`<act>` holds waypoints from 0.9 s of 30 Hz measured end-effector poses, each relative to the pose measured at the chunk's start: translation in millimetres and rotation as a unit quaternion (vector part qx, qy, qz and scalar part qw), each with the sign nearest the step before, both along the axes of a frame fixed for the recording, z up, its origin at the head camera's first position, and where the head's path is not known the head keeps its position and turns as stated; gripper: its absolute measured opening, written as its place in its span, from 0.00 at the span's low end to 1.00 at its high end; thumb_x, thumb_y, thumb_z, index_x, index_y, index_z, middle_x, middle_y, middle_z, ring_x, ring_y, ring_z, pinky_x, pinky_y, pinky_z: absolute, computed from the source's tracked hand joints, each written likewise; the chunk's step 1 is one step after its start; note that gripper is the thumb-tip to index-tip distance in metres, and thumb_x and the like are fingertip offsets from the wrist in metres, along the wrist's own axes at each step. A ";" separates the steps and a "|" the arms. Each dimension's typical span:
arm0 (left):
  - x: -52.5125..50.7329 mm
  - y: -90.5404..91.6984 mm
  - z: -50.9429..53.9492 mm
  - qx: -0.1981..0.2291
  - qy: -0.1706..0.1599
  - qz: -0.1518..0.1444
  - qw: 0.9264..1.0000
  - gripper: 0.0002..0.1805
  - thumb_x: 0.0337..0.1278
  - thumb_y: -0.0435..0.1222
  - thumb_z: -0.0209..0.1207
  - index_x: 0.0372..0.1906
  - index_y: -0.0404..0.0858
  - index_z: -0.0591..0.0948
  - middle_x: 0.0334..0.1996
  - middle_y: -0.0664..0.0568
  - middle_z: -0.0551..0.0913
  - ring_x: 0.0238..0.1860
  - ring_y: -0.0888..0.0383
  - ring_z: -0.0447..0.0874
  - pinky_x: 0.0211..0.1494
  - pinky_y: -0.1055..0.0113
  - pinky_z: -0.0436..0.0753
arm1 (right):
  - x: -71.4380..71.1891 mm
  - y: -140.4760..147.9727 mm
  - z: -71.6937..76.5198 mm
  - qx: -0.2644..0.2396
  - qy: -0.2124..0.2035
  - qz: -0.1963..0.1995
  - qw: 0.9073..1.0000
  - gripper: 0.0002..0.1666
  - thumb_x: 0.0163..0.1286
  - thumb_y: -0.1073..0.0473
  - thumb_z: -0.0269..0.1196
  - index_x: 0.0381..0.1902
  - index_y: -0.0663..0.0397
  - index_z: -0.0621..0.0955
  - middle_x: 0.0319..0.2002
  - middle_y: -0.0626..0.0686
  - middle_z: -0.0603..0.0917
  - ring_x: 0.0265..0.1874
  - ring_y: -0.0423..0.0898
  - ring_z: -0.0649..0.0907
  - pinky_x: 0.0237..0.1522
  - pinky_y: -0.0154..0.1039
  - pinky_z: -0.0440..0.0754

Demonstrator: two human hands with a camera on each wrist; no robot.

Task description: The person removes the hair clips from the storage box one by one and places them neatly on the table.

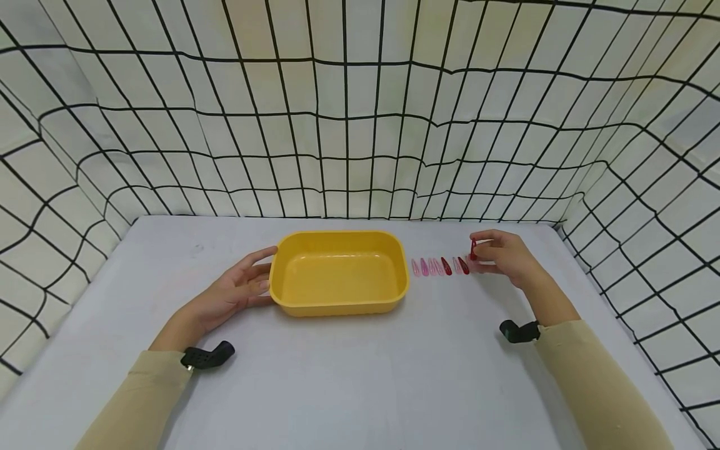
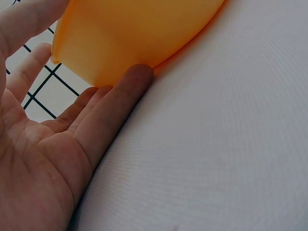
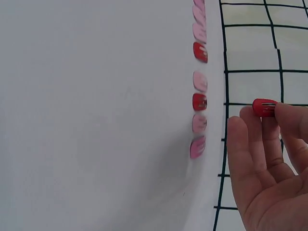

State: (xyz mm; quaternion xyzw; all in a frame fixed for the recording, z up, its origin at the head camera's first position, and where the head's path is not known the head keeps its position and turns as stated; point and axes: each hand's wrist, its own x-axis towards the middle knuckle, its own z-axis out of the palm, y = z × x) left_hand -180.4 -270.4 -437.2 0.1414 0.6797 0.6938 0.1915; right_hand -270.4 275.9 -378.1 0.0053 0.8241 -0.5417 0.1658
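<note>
A yellow plastic tray [image 1: 340, 309] rests on the white table. At its left end my left hand [image 1: 232, 294] touches the wall and rim with extended, spread fingers; the left wrist view shows fingertips [image 2: 139, 74] against the tray's side. My right hand [image 1: 503, 255] pinches a red snap hair clip [image 3: 264, 108] between thumb and fingers, raised above the table. Beneath and left of that hand runs a row of several hair clips in pink, purple and red, among them a dark red clip [image 1: 446, 266] and a purple clip [image 3: 197, 147].
A white cloth [image 1: 360, 381] covers the table. Black wire grid panels [image 1: 345, 125] with white sheeting behind stand along the back and both sides. The row of clips lies just right of the tray. A black wrist device [image 1: 208, 355] sits on each forearm.
</note>
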 end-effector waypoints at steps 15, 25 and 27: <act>-0.9 0.4 0.6 -0.003 -0.009 0.005 1.000 0.36 0.73 0.32 0.52 0.79 0.54 0.54 0.77 0.40 0.53 0.65 0.57 0.76 0.61 0.58 0.82 | -6.7 22.9 -12.2 0.047 -0.014 -0.020 0.999 0.28 0.79 0.55 0.53 0.72 0.58 0.66 0.65 0.64 0.71 0.55 0.50 0.79 0.59 0.44 0.82; -0.2 1.3 2.4 -0.007 -0.015 0.011 1.000 0.36 0.73 0.33 0.53 0.79 0.55 0.54 0.77 0.41 0.54 0.65 0.57 0.76 0.60 0.58 0.82 | -10.9 34.5 -20.0 0.078 -0.035 -0.029 0.996 0.29 0.77 0.54 0.55 0.72 0.57 0.68 0.64 0.62 0.72 0.53 0.49 0.77 0.47 0.32 0.84; -0.1 1.6 2.5 -0.008 -0.015 0.011 1.000 0.36 0.73 0.33 0.53 0.79 0.55 0.54 0.77 0.42 0.54 0.65 0.57 0.76 0.60 0.58 0.83 | -10.9 36.0 -20.8 0.088 -0.037 -0.030 0.995 0.30 0.77 0.53 0.56 0.72 0.57 0.68 0.62 0.61 0.73 0.50 0.46 0.78 0.45 0.32 0.83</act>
